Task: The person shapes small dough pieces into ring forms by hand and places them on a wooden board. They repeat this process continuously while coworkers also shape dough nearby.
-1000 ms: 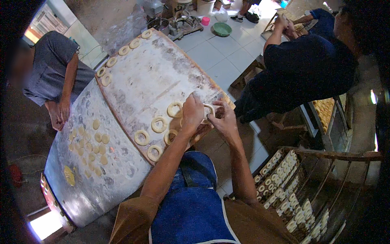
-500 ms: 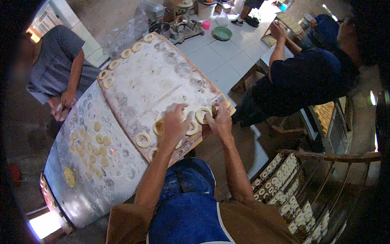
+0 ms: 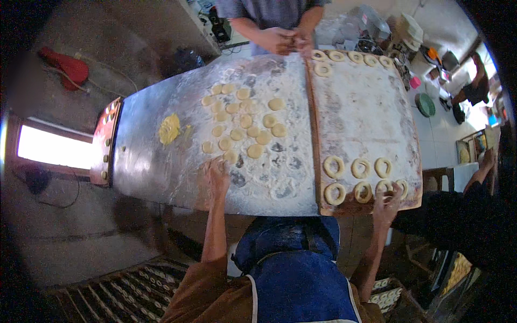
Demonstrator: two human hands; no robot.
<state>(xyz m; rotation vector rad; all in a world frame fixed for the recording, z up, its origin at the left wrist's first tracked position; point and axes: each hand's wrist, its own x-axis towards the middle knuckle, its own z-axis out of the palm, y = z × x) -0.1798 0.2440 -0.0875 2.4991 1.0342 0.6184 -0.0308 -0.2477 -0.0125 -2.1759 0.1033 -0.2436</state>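
My left hand [image 3: 216, 173] is low over the floured metal table, fingers loosely apart and a little blurred. Its fingertips are beside a flat dough disc [image 3: 230, 156], the nearest of several pale discs scattered there. At the front right corner of the floured wooden board [image 3: 366, 124], my right hand [image 3: 386, 203] has its fingers spread over the dough rings, partly covering one ring [image 3: 384, 186]. Another dough ring [image 3: 401, 190] shows just right of it. More dough rings [image 3: 334, 194] lie in two rows along the board's near side.
A yellow soft lump [image 3: 169, 128] sits on the metal table [image 3: 145, 161] at left. Across the table stands a person whose hands [image 3: 288, 40] are together at its far edge. More dough rings [image 3: 356, 57] line the board's far edge. Racks of ring trays [image 3: 134, 288] stand below at left.
My view has swung left. My left hand has gone from the rings on the board to the discs on the metal table; my right hand stays by the rings at the board's corner.
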